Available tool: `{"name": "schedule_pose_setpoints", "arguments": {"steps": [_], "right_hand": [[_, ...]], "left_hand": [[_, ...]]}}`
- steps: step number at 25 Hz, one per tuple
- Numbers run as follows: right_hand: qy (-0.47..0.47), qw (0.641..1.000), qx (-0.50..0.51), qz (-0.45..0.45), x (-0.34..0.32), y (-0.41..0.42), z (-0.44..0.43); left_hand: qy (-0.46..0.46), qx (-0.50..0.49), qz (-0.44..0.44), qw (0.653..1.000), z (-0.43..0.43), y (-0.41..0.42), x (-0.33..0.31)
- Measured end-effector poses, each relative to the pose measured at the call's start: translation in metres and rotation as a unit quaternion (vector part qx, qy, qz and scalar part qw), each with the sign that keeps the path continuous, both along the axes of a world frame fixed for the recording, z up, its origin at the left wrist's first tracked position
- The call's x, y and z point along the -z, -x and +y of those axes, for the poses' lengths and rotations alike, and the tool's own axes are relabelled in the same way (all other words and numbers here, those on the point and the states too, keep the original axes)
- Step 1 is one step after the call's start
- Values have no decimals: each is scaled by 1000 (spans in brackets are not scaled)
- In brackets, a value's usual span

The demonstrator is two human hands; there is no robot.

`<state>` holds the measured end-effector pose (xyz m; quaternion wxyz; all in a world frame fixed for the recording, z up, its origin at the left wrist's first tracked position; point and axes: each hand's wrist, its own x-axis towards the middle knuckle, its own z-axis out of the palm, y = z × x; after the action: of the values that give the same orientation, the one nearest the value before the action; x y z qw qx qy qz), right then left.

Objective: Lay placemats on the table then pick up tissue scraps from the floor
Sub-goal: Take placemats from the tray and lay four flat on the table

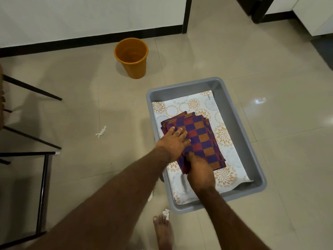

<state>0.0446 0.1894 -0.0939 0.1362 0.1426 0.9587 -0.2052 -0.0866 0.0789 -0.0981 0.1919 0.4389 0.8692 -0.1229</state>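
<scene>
A person bends over a grey rectangular plastic tub (234,123) on the tiled floor. Inside it, a stack of purple-and-orange checked woven placemats (201,138) lies on top of a white floral-print placemat (223,135). The left hand (173,142) rests flat on the stack, fingers straight and pressing down. The right hand (200,173) pinches the stack's near corner, thumb on top and fingers tucked underneath, out of sight.

This looks like the opening step, getting the mats out of the tub. None is laid yet, and no tabletop is in view. I'd judge the next move calls for lifting the stack with both hands keeping it square, since the mats are slightly fanned and could slide apart.

Black metal furniture legs (32,89) stand at the left. A torn white tissue scrap (100,132) lies on the floor well left of the tub. Another scrap (166,212) lies just beside the tub's near corner, by a bare foot (163,230). A round orange plastic bucket (132,58) stands beyond, near the wall, likely meant for the scraps.
</scene>
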Motion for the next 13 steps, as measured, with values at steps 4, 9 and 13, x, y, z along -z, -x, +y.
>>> {"name": "schedule_pose_setpoints", "arguments": {"steps": [4, 9, 13], "right_hand": [[-18, 999, -2, 47, -19, 0, 8], [-11, 999, 25, -39, -15, 4, -7], [-26, 999, 37, -25, 4, -1, -21]], "left_hand": [[14, -1, 18, 1000, -1, 4, -13], [15, 2, 45, 999, -1, 9, -10], [1, 27, 69, 997, -1, 15, 1]]}}
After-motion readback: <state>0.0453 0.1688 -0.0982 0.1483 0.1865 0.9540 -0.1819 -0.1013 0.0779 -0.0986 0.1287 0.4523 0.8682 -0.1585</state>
